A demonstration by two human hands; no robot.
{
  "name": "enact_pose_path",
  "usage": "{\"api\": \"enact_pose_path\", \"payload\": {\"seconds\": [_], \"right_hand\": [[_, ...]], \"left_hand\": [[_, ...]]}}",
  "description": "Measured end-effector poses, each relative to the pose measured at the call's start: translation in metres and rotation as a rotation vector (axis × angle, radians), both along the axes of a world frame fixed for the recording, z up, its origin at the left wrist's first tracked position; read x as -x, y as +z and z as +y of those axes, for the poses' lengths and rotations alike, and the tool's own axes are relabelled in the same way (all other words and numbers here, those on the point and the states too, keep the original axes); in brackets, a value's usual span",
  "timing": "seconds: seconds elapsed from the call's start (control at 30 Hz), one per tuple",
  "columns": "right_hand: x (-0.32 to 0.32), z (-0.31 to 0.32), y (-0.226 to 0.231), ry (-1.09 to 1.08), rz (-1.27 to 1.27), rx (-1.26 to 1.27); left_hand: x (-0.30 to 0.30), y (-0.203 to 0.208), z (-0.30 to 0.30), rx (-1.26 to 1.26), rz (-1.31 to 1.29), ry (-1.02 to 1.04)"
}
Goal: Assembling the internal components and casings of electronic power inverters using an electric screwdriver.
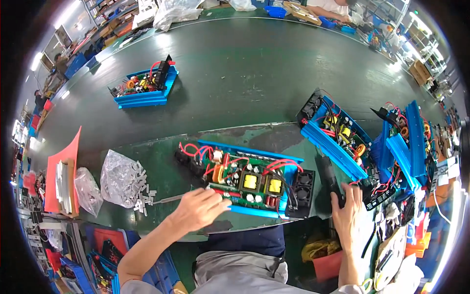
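In front of me lies an open blue metal housing with a green circuit board, yellow-wrapped transformers, red wires and a black fan end plate on its right. My left hand is closed at the near left edge of the housing, fingers curled toward the board. A thin metal strip runs out leftward from behind this hand; whether the fingers grip it is hidden. To the right of the fan plate, my right hand is closed around the lower end of a black, screwdriver-like handle.
Similar blue units stand at far left, at right and stacked at far right. A plastic bag spills small metal pieces on the left. A red folder stands beyond. Across the dark belt, another person sits.
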State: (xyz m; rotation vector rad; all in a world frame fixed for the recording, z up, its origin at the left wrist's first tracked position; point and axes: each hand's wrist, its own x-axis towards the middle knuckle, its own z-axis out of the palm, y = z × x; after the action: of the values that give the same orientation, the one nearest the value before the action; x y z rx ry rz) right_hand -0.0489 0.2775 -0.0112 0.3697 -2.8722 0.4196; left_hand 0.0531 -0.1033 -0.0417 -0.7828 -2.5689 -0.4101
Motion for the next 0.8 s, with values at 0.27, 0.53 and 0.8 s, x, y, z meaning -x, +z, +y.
{"api": "enact_pose_path", "payload": {"seconds": [0.27, 0.53, 0.8], "right_hand": [[0.071, -0.096, 0.021, 0.569, -0.057, 0.301], [0.131, -0.15, -0.013, 0.868, -0.326, 0.266], [0.142, -0.148, 0.032, 0.989, -0.549, -0.074]], "left_hand": [[-0.002, 0.005, 0.004, -0.086, 0.023, 0.311], [-0.023, -0.011, 0.05, -1.119, -0.589, 0.921], [0.033, 0.008, 0.012, -0.62, -0.506, 1.016]]}}
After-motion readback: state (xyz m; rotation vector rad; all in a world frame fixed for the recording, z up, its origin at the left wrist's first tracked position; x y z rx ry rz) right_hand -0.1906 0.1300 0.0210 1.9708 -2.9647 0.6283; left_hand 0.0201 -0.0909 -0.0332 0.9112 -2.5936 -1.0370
